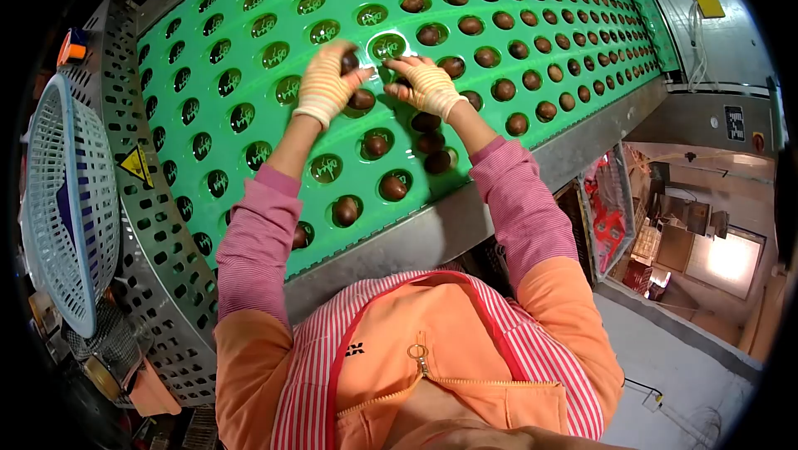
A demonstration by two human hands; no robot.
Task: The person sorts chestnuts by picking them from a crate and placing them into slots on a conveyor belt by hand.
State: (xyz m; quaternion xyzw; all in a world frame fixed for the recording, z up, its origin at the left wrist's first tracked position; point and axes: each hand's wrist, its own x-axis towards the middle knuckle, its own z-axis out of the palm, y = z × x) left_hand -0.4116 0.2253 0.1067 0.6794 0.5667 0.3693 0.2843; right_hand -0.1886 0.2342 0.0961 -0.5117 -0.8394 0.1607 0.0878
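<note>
Rows of round cups in a green tray-like belt (312,136) spread before me, many with a dark brown, egg-like ball in them. My left hand (330,83), in a striped cream glove, is closed on one brown egg (350,61). Just below its fingers another brown egg (361,100) rests on the green surface. My right hand (430,87), gloved alike, curls its fingers down close to the belt; a dark round shape shows under them, partly hidden. Several eggs (431,142) lie in a line below my right wrist.
A perforated metal side panel (158,226) with a yellow warning sign (135,165) borders the belt at left. A light blue plastic basket (79,201) hangs there. A metal edge (573,136) runs along my side. At right is a crate with red contents (605,213).
</note>
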